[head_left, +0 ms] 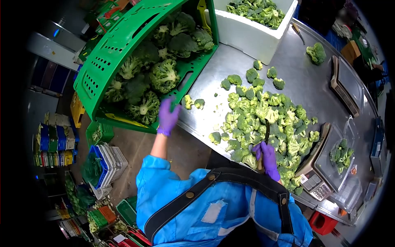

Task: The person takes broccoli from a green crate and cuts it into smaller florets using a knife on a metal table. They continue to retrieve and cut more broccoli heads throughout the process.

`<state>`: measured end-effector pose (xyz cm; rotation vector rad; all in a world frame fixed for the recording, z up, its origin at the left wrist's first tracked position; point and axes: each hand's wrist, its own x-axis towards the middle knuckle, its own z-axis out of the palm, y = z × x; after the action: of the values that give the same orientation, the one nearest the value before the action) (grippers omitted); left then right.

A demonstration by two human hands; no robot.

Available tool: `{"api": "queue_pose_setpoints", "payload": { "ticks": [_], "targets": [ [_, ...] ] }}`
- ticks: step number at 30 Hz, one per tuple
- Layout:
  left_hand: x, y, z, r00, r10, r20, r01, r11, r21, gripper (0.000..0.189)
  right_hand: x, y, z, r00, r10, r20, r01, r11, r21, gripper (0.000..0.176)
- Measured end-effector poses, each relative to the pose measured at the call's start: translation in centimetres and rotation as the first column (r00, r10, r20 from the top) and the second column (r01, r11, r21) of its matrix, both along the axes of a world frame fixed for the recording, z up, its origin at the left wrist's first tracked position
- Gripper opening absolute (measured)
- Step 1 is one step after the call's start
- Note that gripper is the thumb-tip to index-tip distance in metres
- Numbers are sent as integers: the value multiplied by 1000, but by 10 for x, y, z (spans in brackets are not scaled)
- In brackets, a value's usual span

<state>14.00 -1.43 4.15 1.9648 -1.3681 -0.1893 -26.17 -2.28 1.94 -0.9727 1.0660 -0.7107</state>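
My left hand (168,117), in a purple glove, is at the near edge of the green crate (190,88). Its fingers are apart, slightly blurred, and nothing shows in them. Large broccoli heads (164,75) fill the tilted crate. My right hand (268,158), also gloved in purple, is closed around the handle of a knife (267,131). The dark blade points away from me over a wide heap of cut broccoli florets (245,117) on the steel table (201,78). Two small florets (193,103) lie apart between the crate and the heap.
Behind the heap stands a white foam box (247,35) with broccoli pieces. To the right, a scale (320,191) carries a clear tray of florets (341,156); another scale (345,88) sits farther back. A second knife (298,33) and a broccoli head (316,53) lie at the far side.
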Motion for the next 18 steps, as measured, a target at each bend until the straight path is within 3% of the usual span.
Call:
{"api": "queue_pose_setpoints", "payload": {
  "ticks": [1,2,3,4,5,6,8,10,12,13,15,16,18],
  "targets": [
    [21,-15,2,959,75,272,-24,982,-186,43,3,0,6,996,9,85,-9,1000,-1,42],
    [35,-27,12,898,224,379,-119,952,-282,44,3,-1,5,996,8,89,-8,1000,-8,42],
    [53,-37,8,860,378,342,-312,921,-232,44,2,0,3,995,5,97,-2,1000,-30,43],
    [68,-45,10,881,372,292,-346,928,-140,45,1,2,1,995,-2,104,7,999,-49,44],
    [67,-56,10,866,372,333,-303,922,-242,45,1,2,8,998,-20,52,18,999,50,47],
    [67,-67,10,850,376,370,-252,905,-342,45,0,1,9,998,-33,56,31,999,42,47],
    [55,-93,7,899,154,409,-16,947,-322,48,-2,3,7,982,-124,140,106,986,126,49],
    [39,-123,2,903,61,425,27,979,-200,55,-5,5,-5,963,-186,197,158,976,147,50],
    [25,-157,7,888,22,459,50,988,-145,60,-9,6,-15,904,-282,320,184,935,304,49],
    [24,-174,8,889,13,458,62,987,-148,60,-10,8,-17,901,-292,320,196,933,301,49],
    [21,-207,9,805,47,591,-60,998,2,72,-15,11,-20,874,-340,348,212,909,358,49],
    [19,-219,9,808,40,587,-43,999,-8,72,-19,13,-23,870,-351,347,228,909,348,49],
    [21,-246,12,727,6,687,-268,924,275,79,-25,17,-27,881,-374,289,285,909,305,50]
  ]
}}
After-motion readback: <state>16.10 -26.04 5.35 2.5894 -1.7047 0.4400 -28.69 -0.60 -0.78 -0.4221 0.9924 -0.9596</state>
